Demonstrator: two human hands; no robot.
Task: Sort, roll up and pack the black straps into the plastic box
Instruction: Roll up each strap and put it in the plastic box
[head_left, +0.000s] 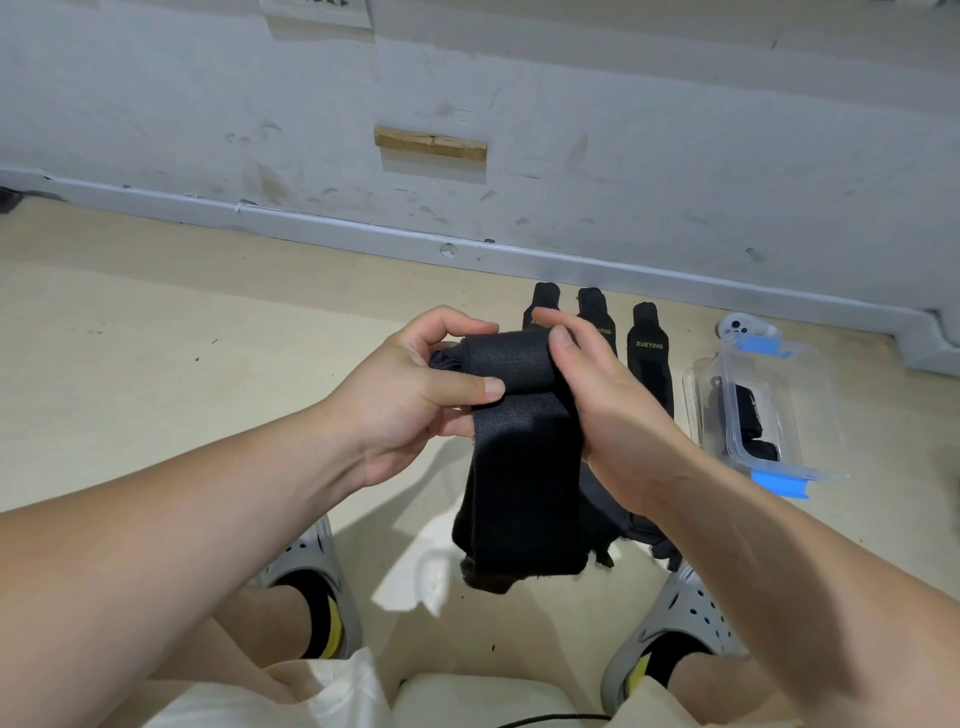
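Black strap (524, 467) half-rolled, tail hanging; three straps (650, 364) flat on floor; plastic box (810, 415) open.

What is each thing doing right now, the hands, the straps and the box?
Held strap: top end rolled up, the rest hanging loose.
Left hand: grips the roll.
Right hand: pinches the roll's other side.
Floor straps: three, lying flat, unrolled.
Plastic box: black straps inside, blue clips undone.
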